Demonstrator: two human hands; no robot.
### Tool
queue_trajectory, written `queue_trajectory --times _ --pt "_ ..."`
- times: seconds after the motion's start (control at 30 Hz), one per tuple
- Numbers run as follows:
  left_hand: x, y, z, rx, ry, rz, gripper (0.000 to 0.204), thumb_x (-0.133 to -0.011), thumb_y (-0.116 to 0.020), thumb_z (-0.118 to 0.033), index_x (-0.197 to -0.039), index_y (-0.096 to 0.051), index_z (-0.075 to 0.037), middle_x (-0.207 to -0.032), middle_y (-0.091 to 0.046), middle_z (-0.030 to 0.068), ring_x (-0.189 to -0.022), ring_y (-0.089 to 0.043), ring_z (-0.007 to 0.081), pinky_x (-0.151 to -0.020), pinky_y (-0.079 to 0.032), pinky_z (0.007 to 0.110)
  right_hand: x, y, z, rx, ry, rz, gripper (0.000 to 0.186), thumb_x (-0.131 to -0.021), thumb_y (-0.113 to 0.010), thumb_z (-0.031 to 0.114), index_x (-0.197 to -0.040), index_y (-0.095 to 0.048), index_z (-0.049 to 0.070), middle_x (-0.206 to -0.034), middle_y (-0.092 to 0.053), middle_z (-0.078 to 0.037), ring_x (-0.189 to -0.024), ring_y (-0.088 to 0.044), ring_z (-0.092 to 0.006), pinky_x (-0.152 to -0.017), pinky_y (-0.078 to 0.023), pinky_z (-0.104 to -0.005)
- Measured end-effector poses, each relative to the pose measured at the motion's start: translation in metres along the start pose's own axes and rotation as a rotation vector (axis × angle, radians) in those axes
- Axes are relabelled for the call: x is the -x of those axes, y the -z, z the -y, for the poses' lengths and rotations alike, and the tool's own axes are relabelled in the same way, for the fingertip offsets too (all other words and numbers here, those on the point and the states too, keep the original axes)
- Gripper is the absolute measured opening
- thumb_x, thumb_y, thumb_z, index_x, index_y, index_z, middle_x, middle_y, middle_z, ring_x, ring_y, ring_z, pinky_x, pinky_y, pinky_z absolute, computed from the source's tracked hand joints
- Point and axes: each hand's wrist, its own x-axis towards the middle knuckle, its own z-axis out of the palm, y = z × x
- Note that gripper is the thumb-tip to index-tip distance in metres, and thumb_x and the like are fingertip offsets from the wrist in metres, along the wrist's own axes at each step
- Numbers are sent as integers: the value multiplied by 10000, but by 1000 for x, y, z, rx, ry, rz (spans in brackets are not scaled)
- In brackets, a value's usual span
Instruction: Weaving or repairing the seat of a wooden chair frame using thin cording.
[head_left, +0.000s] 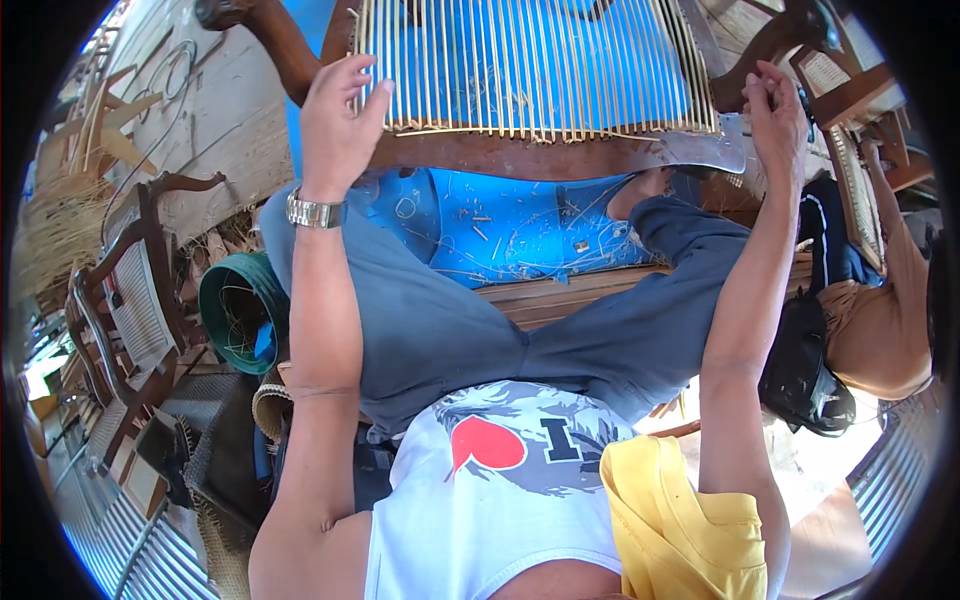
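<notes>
A dark wooden chair frame (480, 155) stands before me, with many parallel strands of pale cane (520, 70) strung across its seat opening. At the seat's left edge is my left hand (345, 115), its thumb and fingers apart, fingertips close to the outermost strands; whether they touch is unclear. My right hand (775, 115) is raised beside the right side of the frame, near the curved chair arm (740, 85). Its fingers are curled together, and anything between them is too small to make out.
Blue sheeting (490, 225) littered with cane scraps lies below the chair. A green bucket (243, 312) with loose strands stands left of my leg. Another caned chair (145, 300) is farther left. At right are a black bag (800, 370) and another person's leg (880, 330).
</notes>
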Motion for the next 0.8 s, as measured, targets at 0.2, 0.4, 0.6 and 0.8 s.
queue_trajectory --times 0.2,0.4,0.6,0.8 --pt "29 26 14 201 144 -350 338 -917 -682 -205 -1165 -615 15 -1090 -677 117 -931 -650 156 -811 -523 296 7 25 -53 103 -200 -6 382 -963 -600 268 -1250 -564 19 -859 -643 -40 -727 -585 -95 -678 -481 -248" --pt "76 0 -34 24 209 -143 286 -903 -664 -188 -1107 -621 7 -1052 -665 123 -964 -630 259 -863 -495 374 25 26 -68 -43 -244 -34 328 -960 -606 279 -1145 -625 9 -827 -650 -40 -694 -600 -105 -638 -497 -268" --pt "134 -79 -114 -119 -367 633 404 -812 -727 -271 -1114 -624 -22 -1225 -576 199 -1156 -541 362 -975 -440 451 39 6 6 38 -107 60 247 -903 -605 266 -1004 -702 62 -827 -702 -144 -740 -690 -263 -704 -530 -353" --pt "119 -62 -111 -24 -126 1403 504 -852 -685 -338 -1232 -583 -23 -1229 -601 192 -1164 -566 330 -1007 -435 425 77 -21 24 101 144 245 213 -892 -601 190 -1011 -667 26 -893 -679 -222 -844 -683 -367 -723 -527 -401"
